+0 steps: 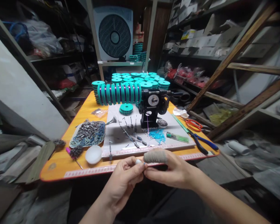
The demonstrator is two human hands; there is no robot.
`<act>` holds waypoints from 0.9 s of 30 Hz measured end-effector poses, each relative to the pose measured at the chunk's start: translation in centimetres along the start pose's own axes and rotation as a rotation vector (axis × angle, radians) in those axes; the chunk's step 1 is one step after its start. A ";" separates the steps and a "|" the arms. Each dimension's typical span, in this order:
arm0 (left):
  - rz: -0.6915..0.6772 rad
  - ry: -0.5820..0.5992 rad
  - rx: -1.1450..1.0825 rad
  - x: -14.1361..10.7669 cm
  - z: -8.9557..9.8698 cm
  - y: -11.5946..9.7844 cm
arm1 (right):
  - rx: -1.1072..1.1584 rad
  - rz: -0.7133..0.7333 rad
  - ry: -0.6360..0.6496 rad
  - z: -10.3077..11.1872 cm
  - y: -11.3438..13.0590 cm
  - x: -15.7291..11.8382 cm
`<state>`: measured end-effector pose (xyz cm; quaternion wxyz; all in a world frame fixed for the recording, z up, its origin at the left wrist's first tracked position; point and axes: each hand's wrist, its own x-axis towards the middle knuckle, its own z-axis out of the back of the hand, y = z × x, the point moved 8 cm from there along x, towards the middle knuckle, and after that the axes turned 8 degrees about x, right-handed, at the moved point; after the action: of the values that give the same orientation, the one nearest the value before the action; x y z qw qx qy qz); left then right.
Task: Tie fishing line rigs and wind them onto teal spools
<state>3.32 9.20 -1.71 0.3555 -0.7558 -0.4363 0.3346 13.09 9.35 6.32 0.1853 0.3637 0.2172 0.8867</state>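
My left hand point(128, 177) and my right hand point(177, 171) meet at the front edge of the table, fingertips pinched together. A tiny bluish bit shows between them, too small to name. Grey wrapping covers my right index finger, and something white sits at a left fingertip. Just beyond lies a grey board point(118, 141) with several dark weighted rigs point(130, 138) and a pile of small blue pieces point(157, 134). A pinkish line hangs from the black winding machine point(151, 109), whose shaft carries a row of teal spools point(121, 93).
To the left stand a tray point(71, 143) of dark weights and bluish pieces, and a white bowl point(93, 154). Pliers point(202, 144), orange-handled scissors point(193, 125) and a green-capped tube point(177, 137) lie right. Stacked teal spools point(135, 79) fill the back; a box fan point(114, 35) stands behind.
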 end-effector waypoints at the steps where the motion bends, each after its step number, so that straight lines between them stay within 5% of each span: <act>1: 0.001 0.002 0.001 0.0 -0.1 0.0 | 0.026 -0.057 -0.008 0.0 -0.4 0.0; 10: -0.101 -0.044 0.213 0.0 0.5 -1.1 | 0.258 -0.204 -0.048 -0.2 -1.9 -0.6; 16: -0.638 -0.218 0.874 -2.0 -0.4 -5.1 | 0.234 0.013 -0.164 0.8 -0.6 -0.4; 20: -1.095 -0.276 1.243 -4.8 -2.6 -5.9 | 0.249 -0.033 -0.249 1.0 -1.0 0.8; 24: -1.283 -0.217 1.497 -5.7 -3.9 -5.3 | 0.308 -0.190 -0.290 0.6 -2.1 1.9; 27: -1.299 -0.143 1.559 -5.6 -4.4 -5.1 | 0.267 -0.221 -0.291 0.2 -2.2 2.4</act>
<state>2.55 4.94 5.91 0.8352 0.0912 -0.4433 0.3125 12.00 12.40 6.71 0.2607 0.4832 0.3422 0.7625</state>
